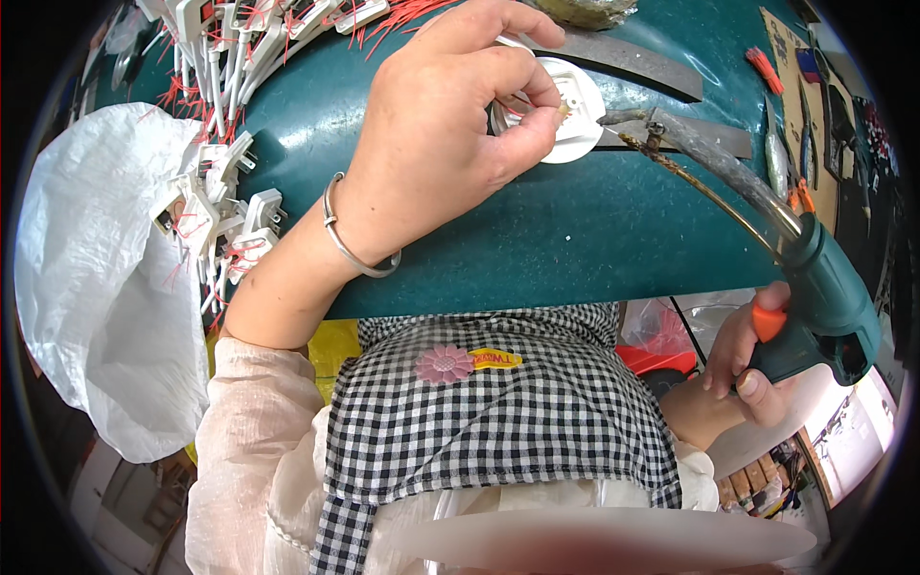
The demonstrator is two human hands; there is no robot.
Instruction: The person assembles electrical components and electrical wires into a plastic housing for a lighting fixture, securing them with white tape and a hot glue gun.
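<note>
My right hand [747, 369] is wrapped around the handle of a green soldering gun [829, 278] with an orange trigger. Its dark metal tip [654, 129] and a thin brownish rod [704, 182] reach left, close to the rim of a round white plastic housing [586, 134]. Over that housing bends my left hand [470, 105], thumb and forefinger pinched together. Thin wires show beside these fingertips; what exactly the pinch holds is too small to make out. Part of the housing is hidden behind the fingers.
White plug pieces with red wires [225, 206] lie in a heap at the left, with more behind [225, 48]. A white plastic bag [96, 278] hangs over the left edge of the green table [460, 244]. Grey metal bars [632, 65] and red wires [764, 69] lie farther back.
</note>
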